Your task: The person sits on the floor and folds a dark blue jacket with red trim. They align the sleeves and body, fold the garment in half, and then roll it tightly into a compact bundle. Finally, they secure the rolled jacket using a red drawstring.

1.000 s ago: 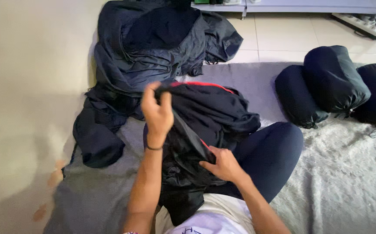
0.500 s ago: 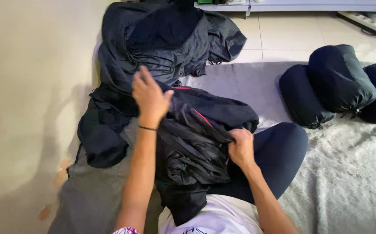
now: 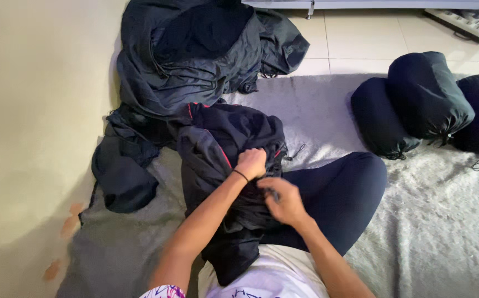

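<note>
A black jacket with thin red trim [image 3: 225, 138] lies bunched in my lap, over my dark trouser leg [image 3: 333, 193]. My left hand [image 3: 252, 163], with a black band on the wrist, is closed in a fist and pressed down into the jacket's middle, gripping the fabric. My right hand [image 3: 283, 200] sits just right of it, fingers pinched on the jacket's lower folds. A drawstring [image 3: 294, 152] trails from the jacket's right edge.
A heap of dark garments [image 3: 195, 55] lies on the floor ahead. A flat dark bag [image 3: 123, 176] is at the left. Three stuffed black drawstring sacks [image 3: 424, 99] stand at the right on the grey blanket [image 3: 443, 221]. Cream wall [image 3: 29, 138] at left.
My left hand has come down from a raised, open position to a fist pushing into the jacket. My right hand has shifted closer to it. The jacket is more bunched.
</note>
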